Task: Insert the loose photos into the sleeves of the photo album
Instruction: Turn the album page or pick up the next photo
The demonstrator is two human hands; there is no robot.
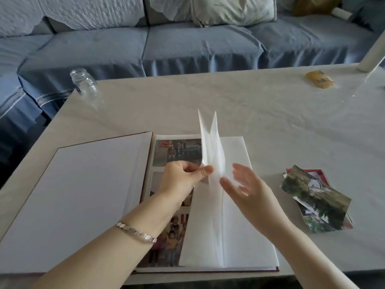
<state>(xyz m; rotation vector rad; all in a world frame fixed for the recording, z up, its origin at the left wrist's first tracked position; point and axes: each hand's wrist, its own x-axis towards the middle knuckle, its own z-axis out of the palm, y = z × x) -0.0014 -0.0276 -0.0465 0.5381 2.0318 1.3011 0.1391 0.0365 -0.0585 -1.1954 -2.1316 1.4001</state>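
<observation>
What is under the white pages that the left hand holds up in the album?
A sleeve page with photos: the top photo and the bottom photo show. The left hand and forearm cover its middle; the white pages cover its right part.

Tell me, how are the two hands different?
The left hand pinches the raised pages; the right hand is open, fingers spread, holding nothing. The left wrist wears a bracelet; the right wrist is bare. Both are over the album.

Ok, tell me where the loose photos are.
In the head view, the loose photos lie piled on the table, right of the open album, just beyond the right hand.
</observation>
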